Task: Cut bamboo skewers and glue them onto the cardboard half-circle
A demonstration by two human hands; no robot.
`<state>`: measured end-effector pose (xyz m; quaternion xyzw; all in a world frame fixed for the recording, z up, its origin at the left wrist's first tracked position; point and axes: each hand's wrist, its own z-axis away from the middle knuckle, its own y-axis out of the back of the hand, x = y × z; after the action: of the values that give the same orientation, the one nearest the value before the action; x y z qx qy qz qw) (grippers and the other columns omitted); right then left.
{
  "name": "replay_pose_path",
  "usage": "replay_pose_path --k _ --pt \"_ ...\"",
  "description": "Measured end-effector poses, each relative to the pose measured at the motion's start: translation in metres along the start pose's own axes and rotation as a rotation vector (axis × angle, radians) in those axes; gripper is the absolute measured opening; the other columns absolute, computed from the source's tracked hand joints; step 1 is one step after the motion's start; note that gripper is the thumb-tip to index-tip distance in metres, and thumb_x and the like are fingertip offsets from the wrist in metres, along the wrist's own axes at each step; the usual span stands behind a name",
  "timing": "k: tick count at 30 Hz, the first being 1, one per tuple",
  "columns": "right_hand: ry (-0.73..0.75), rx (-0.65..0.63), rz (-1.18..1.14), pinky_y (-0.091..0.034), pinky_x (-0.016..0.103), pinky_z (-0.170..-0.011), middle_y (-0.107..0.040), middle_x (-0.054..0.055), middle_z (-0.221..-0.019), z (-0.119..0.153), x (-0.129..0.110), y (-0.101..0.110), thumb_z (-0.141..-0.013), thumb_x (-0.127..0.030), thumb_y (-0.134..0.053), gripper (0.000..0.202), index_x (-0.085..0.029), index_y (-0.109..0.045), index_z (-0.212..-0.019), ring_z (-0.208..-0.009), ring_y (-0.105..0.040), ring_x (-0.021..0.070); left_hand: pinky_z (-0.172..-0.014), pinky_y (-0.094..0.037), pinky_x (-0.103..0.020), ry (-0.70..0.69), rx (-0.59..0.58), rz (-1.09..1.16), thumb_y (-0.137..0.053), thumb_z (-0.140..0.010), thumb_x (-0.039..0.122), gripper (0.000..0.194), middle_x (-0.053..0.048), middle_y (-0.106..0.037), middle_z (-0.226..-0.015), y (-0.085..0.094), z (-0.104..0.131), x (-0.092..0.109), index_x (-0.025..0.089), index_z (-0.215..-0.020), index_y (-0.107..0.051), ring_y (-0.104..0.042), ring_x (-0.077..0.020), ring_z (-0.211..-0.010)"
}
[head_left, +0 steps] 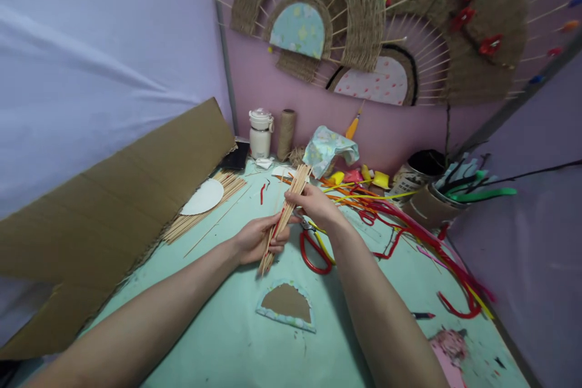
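Observation:
A bundle of thin wooden sticks [297, 185] is held up at a slant over the table, with a bit of red along its lower half. My left hand [261, 237] wraps round the lower part of the bundle. Higher up, my right hand [313, 203] grips the same sticks near their top end. Just right of the bundle lie red-handled scissors [316, 254] and a yellow-handled tool [324, 244], partly hidden by my right hand and arm. Below my hands, a cardboard half-circle [287, 302] edged with floral cloth lies on the table.
More sticks [182, 229] lie beneath a white paper piece [204, 197], beside a large cardboard sheet [136, 176]. A white jar [260, 133] and twine spool [286, 133] stand behind. Coloured pipe cleaners [422, 227] and tins [427, 203] occupy the right. Decorated arches [364, 12] hang on the wall.

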<state>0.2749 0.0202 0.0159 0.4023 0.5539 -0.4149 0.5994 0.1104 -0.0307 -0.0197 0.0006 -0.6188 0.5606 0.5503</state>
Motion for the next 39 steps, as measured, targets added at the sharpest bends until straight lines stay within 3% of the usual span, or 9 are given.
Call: replay_pose_path --k 4,9,14,19,25,31,35,39 --pt "0.019 -0.002 -0.013 -0.03 0.023 -0.049 -0.057 -0.002 -0.064 -0.003 0.007 -0.002 -0.067 -0.038 -0.069 0.025 -0.018 -0.054 -0.071 -0.056 -0.045 0.011 -0.044 -0.025 -0.015 -0.021 0.018 0.004 -0.042 -0.096 0.026 0.029 0.002 -0.04 -0.061 0.002 0.0 -0.002 0.01 -0.106 -0.064 -0.028 -0.0068 -0.047" --pt "-0.023 0.001 -0.093 -0.031 0.023 -0.049 -0.059 -0.001 -0.067 -0.006 0.014 -0.002 -0.065 -0.04 -0.072 0.028 -0.018 -0.056 -0.075 -0.06 -0.051 0.0131 -0.043 -0.024 -0.014 0.007 0.004 0.02 -0.033 -0.099 0.031 0.037 0.001 -0.041 -0.06 0.008 0.001 -0.002 0.011 -0.109 -0.063 -0.028 -0.0078 -0.046" --pt "-0.085 -0.017 -0.106 -0.039 0.024 -0.052 -0.061 0.0 -0.071 -0.006 0.015 -0.002 -0.067 -0.038 -0.071 0.025 -0.018 -0.058 -0.074 -0.067 -0.057 0.0151 -0.043 -0.027 -0.014 0.037 -0.003 0.005 -0.032 -0.099 0.033 0.038 0.001 -0.042 -0.059 0.012 -0.002 -0.001 0.013 -0.11 -0.062 -0.03 -0.0084 -0.046" --pt "-0.143 0.009 -0.122 -0.046 0.026 -0.056 -0.063 0.001 -0.072 -0.006 0.012 -0.004 -0.066 -0.033 -0.069 0.019 -0.019 -0.058 -0.073 -0.07 -0.059 0.0163 -0.044 -0.03 -0.013 -0.008 0.065 0.004 -0.033 -0.098 0.03 0.037 0.0 -0.044 -0.06 0.01 -0.003 -0.003 0.009 -0.109 -0.062 -0.032 -0.0079 -0.047" --pt "-0.145 0.042 -0.108 -0.036 0.023 -0.048 -0.059 -0.001 -0.063 -0.007 0.014 -0.007 -0.066 -0.03 -0.066 0.015 -0.019 -0.055 -0.068 -0.057 -0.052 0.0123 -0.044 -0.031 -0.014 -0.081 0.119 -0.021 -0.042 -0.095 0.027 0.028 0.001 -0.045 -0.057 0.006 -0.004 -0.005 0.01 -0.099 -0.063 -0.035 -0.0079 -0.048" --pt "-0.104 0.096 -0.085 -0.034 0.021 -0.049 -0.056 -0.004 -0.065 -0.008 0.014 -0.01 -0.066 -0.036 -0.068 0.023 -0.02 -0.054 -0.073 -0.058 -0.049 0.0104 -0.045 -0.032 -0.016 -0.156 0.111 -0.046 -0.056 -0.09 0.03 0.017 0.002 -0.048 -0.059 0.016 -0.007 -0.009 0.013 -0.09 -0.06 -0.037 -0.0068 -0.046" --pt "-0.068 0.151 0.063 -0.031 0.023 -0.046 -0.052 -0.005 -0.058 -0.007 0.012 -0.011 -0.066 -0.046 -0.071 0.032 -0.021 -0.051 -0.072 -0.05 -0.043 0.0097 -0.046 -0.034 -0.016 -0.211 0.143 -0.052 -0.063 -0.087 0.035 0.02 0.003 -0.048 -0.061 0.019 -0.008 -0.009 0.016 -0.087 -0.056 -0.041 -0.0067 -0.048" --pt "0.002 0.091 0.276 -0.027 0.024 -0.046 -0.048 -0.005 -0.05 -0.006 0.012 -0.014 -0.068 -0.047 -0.07 0.033 -0.02 -0.051 -0.063 -0.047 -0.039 0.0096 -0.046 -0.034 -0.016 -0.262 0.235 -0.074 -0.069 -0.082 0.037 0.027 0.005 -0.048 -0.061 0.014 -0.008 -0.008 0.017 -0.082 -0.051 -0.042 -0.006 -0.048"
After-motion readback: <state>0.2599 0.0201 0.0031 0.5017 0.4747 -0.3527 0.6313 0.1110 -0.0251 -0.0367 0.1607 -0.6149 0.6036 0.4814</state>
